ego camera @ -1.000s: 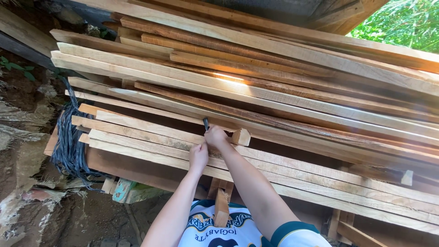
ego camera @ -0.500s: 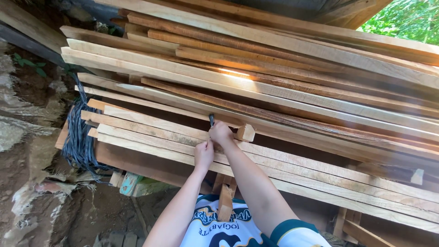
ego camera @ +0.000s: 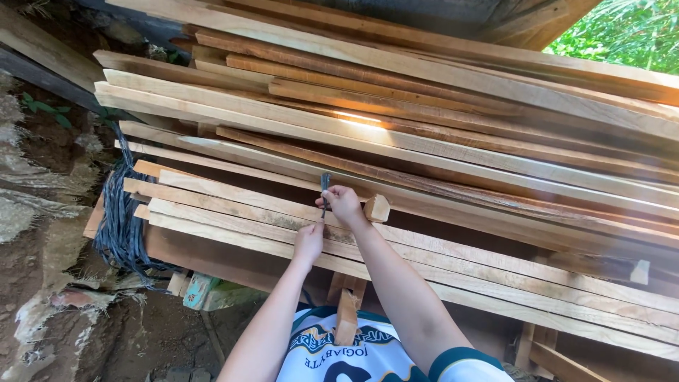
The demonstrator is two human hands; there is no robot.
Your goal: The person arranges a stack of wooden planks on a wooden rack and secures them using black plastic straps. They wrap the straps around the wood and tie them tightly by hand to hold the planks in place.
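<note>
A tall stack of long sawn wooden planks (ego camera: 438, 141) fills the view, lying slanted from upper left to lower right. My right hand (ego camera: 344, 205) is closed around a thin dark tool (ego camera: 325, 191), its tip pointing up against a lower plank. My left hand (ego camera: 308, 242) rests just below it, fingers curled against the edge of a pale plank (ego camera: 233, 212). A small wooden spacer block (ego camera: 377, 208) sticks out right beside my right hand.
A bundle of dark blue rope or netting (ego camera: 122, 226) hangs at the left end of the stack. Bare earth and stones (ego camera: 42, 283) lie at lower left. Short wooden supports (ego camera: 346, 318) stand under the planks. Green foliage (ego camera: 622, 35) shows at top right.
The view has shifted slightly, so the stack sits a little further right. Both hands stay at the same spot on the lower planks, with the tool still held.
</note>
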